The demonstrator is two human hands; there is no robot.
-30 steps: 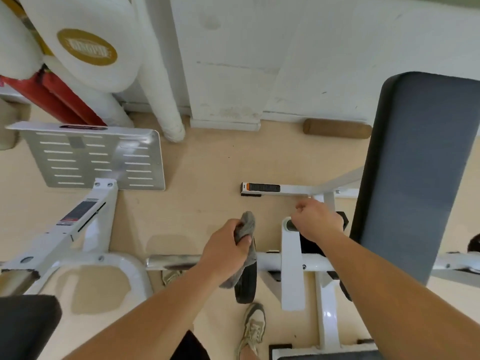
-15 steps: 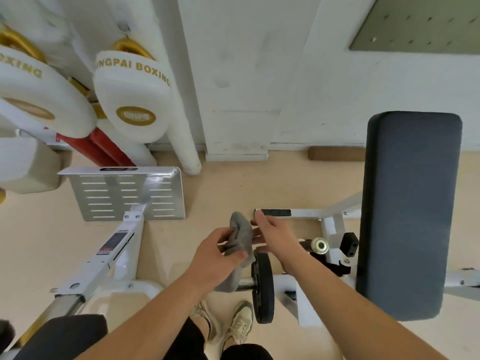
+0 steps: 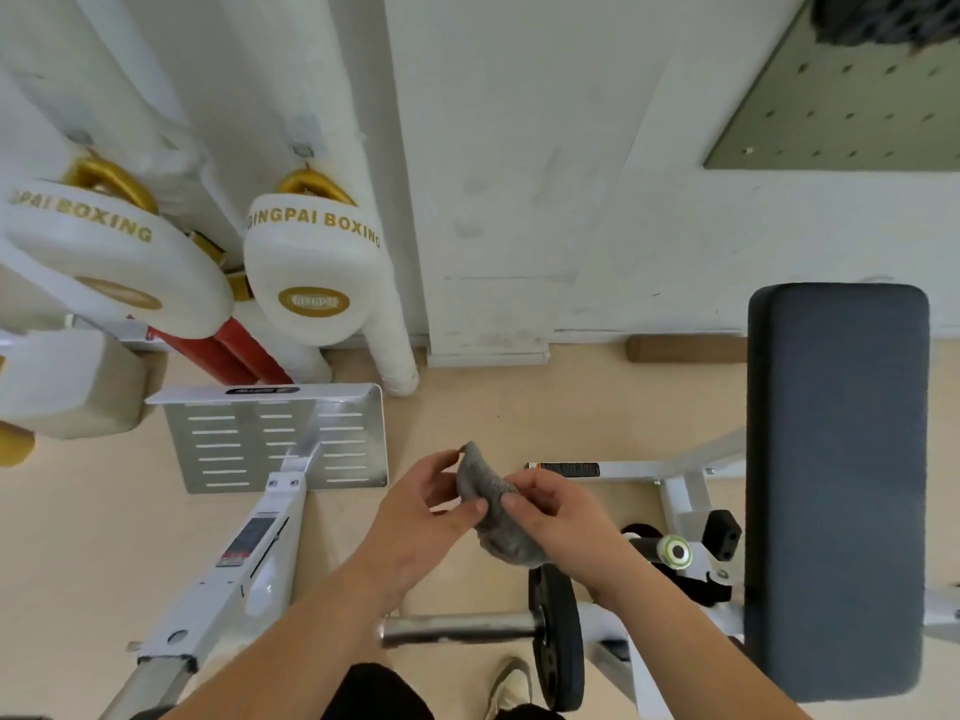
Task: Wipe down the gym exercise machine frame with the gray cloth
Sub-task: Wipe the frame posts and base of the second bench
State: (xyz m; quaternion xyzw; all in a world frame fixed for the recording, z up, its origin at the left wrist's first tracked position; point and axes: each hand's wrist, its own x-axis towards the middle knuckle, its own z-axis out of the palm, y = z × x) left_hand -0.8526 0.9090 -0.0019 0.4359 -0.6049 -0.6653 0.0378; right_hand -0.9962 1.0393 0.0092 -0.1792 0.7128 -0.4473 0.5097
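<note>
One gray cloth (image 3: 491,504) – pinched by left hand (image 3: 415,517) and right hand (image 3: 558,517); two boxing pads (image 3: 311,283) behind

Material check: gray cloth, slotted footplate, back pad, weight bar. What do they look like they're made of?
Gray cloth: soft, fuzzy fabric, maybe microfiber; it bunches and drapes.
Slotted footplate: bare metal with a brushed silver sheen, probably aluminium or steel.
Back pad: matte dark gray, vinyl-like upholstery; smooth with rounded edges.
Weight bar: polished steel or chrome, judging by its reflection.
</note>
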